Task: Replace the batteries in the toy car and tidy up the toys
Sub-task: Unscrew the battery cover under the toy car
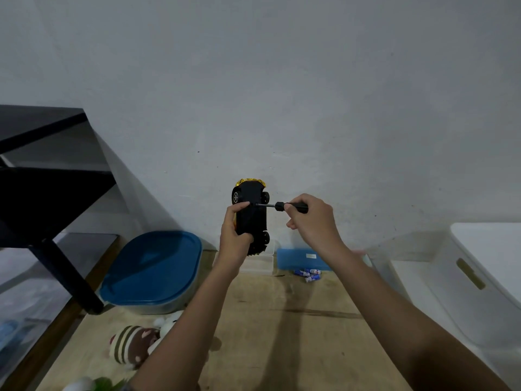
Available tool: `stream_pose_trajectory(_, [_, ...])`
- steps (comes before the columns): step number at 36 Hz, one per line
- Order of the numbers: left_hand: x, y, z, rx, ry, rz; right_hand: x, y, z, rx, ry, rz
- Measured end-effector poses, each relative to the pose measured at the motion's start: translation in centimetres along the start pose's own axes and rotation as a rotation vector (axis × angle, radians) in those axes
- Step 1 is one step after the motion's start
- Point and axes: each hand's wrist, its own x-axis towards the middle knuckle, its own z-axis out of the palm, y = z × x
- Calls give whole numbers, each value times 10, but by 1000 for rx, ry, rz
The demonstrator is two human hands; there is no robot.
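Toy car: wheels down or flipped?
Flipped: toy car shows its black underside to the camera; left hand grips it, screwdriver tip on it.

A person's left hand [235, 235] grips a yellow toy car [251, 218] raised before a grey wall, its black underside turned to the camera. The fingers [296, 209] of the right hand [313, 221] pinch a black screwdriver [277, 206] whose tip meets the chassis. Below, on the wooden surface [282, 320], loose blue batteries [308, 273] lie just beside a blue case [301, 259], with a blue-lidded container [152, 272] and a striped plush toy [132, 344] at left and a white bin [479, 277] at right.
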Motion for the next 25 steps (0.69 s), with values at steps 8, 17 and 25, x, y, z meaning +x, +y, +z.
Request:
stream_pose_trajectory(8, [6,-8,-1,100,15,60,-5,-8,7,-284,-9,-257])
stream_pose_trajectory(17, [-3,-4,-3,-7,6,-23,-5,-20,12,-460,-65,-246])
stream_pose_trajectory(25, [-5,5,-4,-49,48,-67,-2,-27,10,-507,-128,-176])
